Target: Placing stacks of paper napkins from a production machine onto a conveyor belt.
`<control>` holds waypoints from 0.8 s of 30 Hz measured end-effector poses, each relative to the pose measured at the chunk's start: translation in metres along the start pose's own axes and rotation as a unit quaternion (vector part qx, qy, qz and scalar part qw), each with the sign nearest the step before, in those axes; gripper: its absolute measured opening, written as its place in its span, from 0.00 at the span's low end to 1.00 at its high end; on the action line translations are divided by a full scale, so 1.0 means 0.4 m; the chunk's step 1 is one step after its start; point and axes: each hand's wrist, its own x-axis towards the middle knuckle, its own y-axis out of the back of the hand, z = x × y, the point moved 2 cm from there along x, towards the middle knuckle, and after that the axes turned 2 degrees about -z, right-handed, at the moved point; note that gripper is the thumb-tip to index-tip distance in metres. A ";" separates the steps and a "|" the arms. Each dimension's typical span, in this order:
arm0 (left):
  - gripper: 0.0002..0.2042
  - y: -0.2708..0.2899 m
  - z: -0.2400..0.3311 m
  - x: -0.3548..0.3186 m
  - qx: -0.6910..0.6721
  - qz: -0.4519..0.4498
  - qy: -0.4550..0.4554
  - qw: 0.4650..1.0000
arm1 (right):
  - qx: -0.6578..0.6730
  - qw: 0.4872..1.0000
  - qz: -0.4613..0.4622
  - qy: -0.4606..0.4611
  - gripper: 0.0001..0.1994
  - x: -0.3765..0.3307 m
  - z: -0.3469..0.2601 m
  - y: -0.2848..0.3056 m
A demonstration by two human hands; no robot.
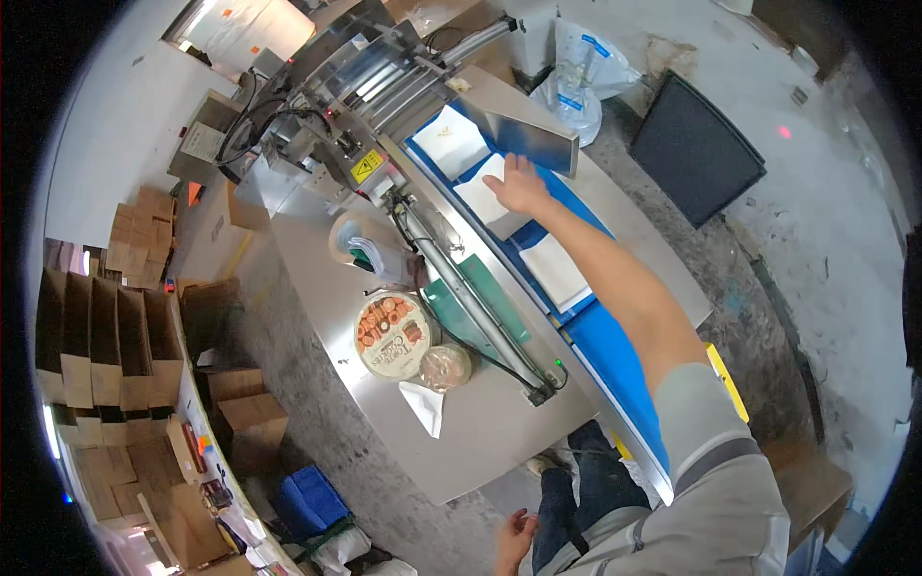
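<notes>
My right hand (pixel 520 184) reaches far forward and rests on a white flat packet (pixel 492 204) lying on the blue conveyor belt (pixel 615 360). A second white packet (pixel 449 141) lies further up the belt near the metal guide plate (pixel 528 134), and a third white packet (pixel 557 272) lies closer to me. My left hand (pixel 516 540) hangs low by my thigh, fingers loose, holding nothing.
A steel machine (pixel 327 106) with cables stands at the belt's far end. On the steel table (pixel 461 432) sit a round tin lid (pixel 392 334), a small round container (pixel 447 367) and a tape roll (pixel 353 240). Cardboard boxes (pixel 96 336) stack at left; a blue crate (pixel 309 501) sits below.
</notes>
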 end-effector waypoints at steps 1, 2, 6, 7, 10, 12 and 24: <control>0.29 0.004 -0.004 0.003 -0.002 0.003 0.002 1.000 | -0.089 0.989 0.068 0.098 0.37 -0.025 -0.028 0.003; 0.28 0.008 -0.008 0.007 0.008 0.005 0.000 1.000 | -0.175 0.956 0.136 0.193 0.35 -0.054 -0.057 0.004; 0.28 -0.002 -0.006 0.037 0.012 -0.015 -0.016 1.000 | -0.232 0.918 0.038 0.320 0.31 -0.064 -0.062 -0.025; 0.28 -0.007 0.001 0.040 0.013 -0.017 -0.017 1.000 | -0.234 0.918 0.038 0.318 0.31 -0.055 -0.042 -0.026; 0.29 -0.014 0.009 0.035 -0.009 -0.013 -0.012 1.000 | -0.287 0.915 -0.003 0.283 0.35 -0.041 0.001 -0.041; 0.30 -0.016 0.002 0.035 -0.027 -0.012 -0.013 0.999 | -0.280 0.914 0.017 0.294 0.35 -0.029 0.002 -0.050; 0.32 0.094 -0.328 0.053 0.016 -0.059 -0.056 0.997 | 0.242 0.949 0.094 0.180 0.20 -0.453 -0.032 0.218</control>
